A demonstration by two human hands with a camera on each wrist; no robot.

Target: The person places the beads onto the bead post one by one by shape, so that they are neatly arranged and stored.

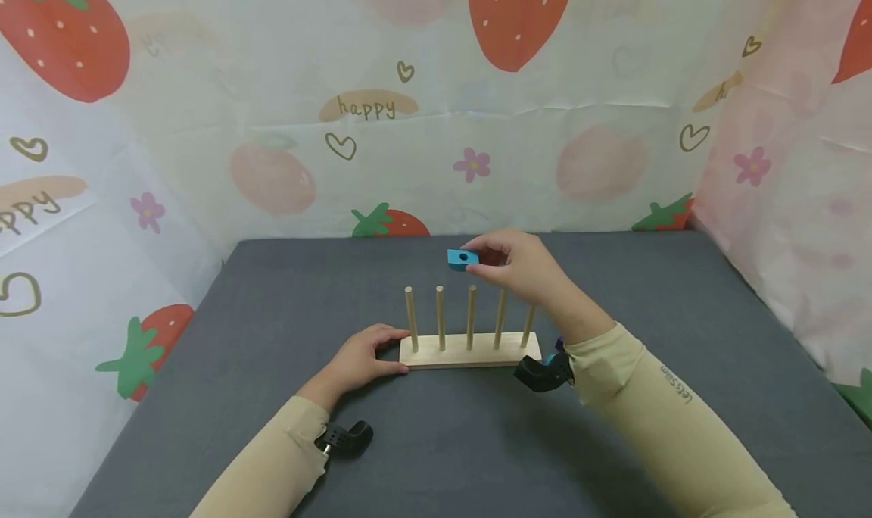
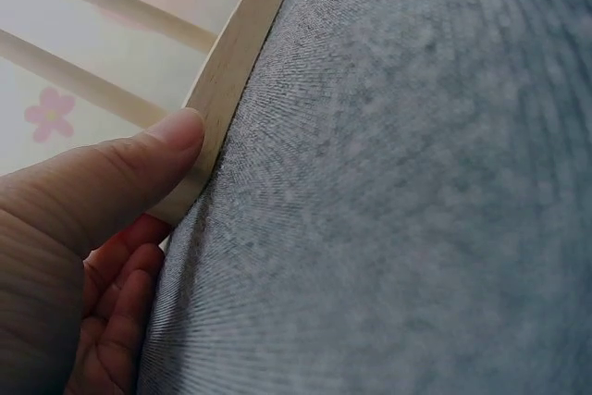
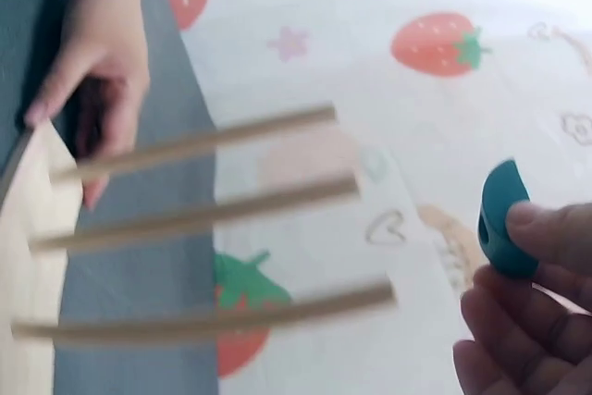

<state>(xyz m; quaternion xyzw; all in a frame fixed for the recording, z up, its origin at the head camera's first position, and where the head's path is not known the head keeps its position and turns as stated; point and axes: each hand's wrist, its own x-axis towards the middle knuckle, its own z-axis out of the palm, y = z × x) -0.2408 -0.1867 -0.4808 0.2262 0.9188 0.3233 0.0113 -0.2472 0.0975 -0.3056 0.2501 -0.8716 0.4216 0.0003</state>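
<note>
A pale wooden peg board [image 1: 470,357] with several upright pegs stands on the grey tabletop. My left hand [image 1: 364,360] grips its left end, and in the left wrist view the thumb [image 2: 176,131] presses along the edge of the wood. Above the pegs, my right hand [image 1: 521,264] pinches a blue block [image 1: 462,258] with a hole in it between thumb and fingers. Seen in the right wrist view, the block [image 3: 502,219] has a curved side and hangs apart from the peg tips. The right forearm partly hides the rightmost peg.
Beside the right wrist, small blue and purple pieces [image 1: 559,345] show, mostly hidden behind a black wrist camera mount [image 1: 543,372]. Another black mount [image 1: 349,438] sits on the left wrist. A strawberry-printed cloth [image 1: 436,162] rises behind the grey table [image 1: 436,450].
</note>
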